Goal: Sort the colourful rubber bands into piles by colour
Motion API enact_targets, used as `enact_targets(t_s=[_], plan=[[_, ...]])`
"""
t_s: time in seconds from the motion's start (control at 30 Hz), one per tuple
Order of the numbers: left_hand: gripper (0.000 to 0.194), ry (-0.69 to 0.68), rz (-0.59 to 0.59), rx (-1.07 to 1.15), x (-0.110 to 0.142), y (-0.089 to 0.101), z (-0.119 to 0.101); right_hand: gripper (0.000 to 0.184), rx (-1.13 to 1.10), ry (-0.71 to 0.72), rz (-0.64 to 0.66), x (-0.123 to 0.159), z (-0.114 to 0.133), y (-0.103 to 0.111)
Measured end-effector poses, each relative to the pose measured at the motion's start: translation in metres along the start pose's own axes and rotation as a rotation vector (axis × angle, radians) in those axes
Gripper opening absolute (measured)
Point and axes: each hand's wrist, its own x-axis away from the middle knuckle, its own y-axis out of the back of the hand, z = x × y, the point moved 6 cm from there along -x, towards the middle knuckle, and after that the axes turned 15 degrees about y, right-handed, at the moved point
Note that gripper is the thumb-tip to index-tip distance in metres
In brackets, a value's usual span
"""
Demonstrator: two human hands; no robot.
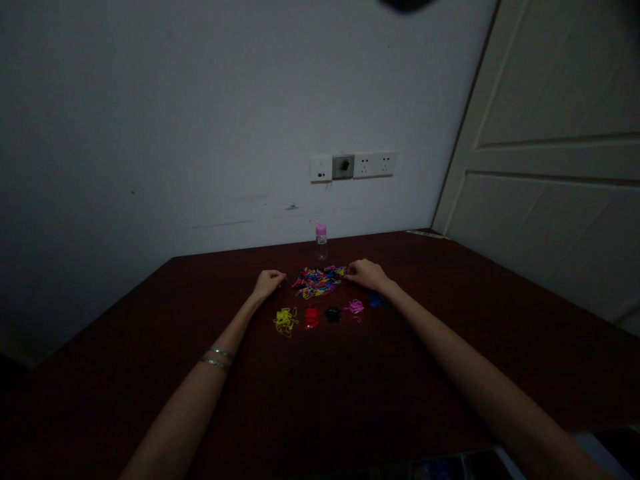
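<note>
A mixed pile of small coloured rubber bands (317, 283) lies on the dark red table between my hands. My left hand (269, 283) rests just left of the pile, its fingers drawn together; whatever is at the fingertips is too small to make out. At the pile's right edge, my right hand (369, 273) has thumb and finger pinched, and I cannot make out what is between them. Nearer me, in a row, are yellow bands (285, 321), red bands (311, 317), black bands (333, 314), pink bands (355, 307) and blue bands (376, 300), these beside my right wrist.
Behind the pile stands a clear bottle (321, 249) with a pink cap and strap. Wall sockets (375, 165) sit above the table's back edge. A white panelled door (545, 160) is at the right. Partly hidden flat items (450, 467) lie at the near right edge.
</note>
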Motion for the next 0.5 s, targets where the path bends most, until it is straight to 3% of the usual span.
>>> enact_targets(t_s=[0.3,0.5], plan=[[0.028,-0.03,-0.053,-0.027,-0.0028,-0.0027,0.0035,0.035,0.038,-0.061,0.044,-0.0023,0.0014,-0.0066],[0.03,-0.036,-0.06,-0.054,-0.0053,-0.0035,0.0065,0.028,0.031,-0.07,0.055,-0.0023,0.002,-0.0074]])
